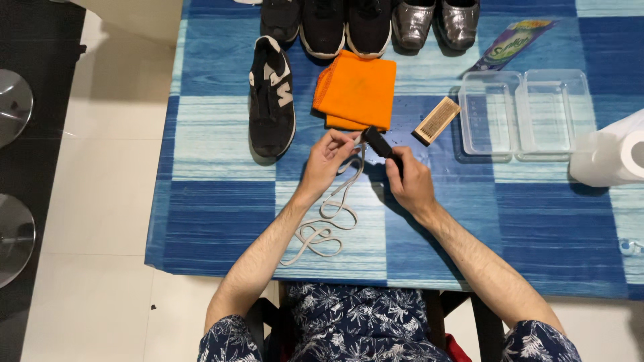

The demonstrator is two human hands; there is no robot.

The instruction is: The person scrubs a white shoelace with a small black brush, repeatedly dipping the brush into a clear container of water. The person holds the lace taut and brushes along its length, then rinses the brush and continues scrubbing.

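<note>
— Off-white shoelace (327, 224): where is it?
— Coiled on the table (221, 201); the left hand (327, 159) pinches one end taut, so the right hand (410, 181), closed round a black brush (380, 143), can reach it.
— Around them?
— A black shoe (271, 104) and an orange cloth (355, 90) just beyond.

You sit in a home room: worktop (221, 208) under a blue checked cloth, pale tiled floor (100, 201), worn shoes (349, 27) lined up, paper towel roll (614, 157).
</note>
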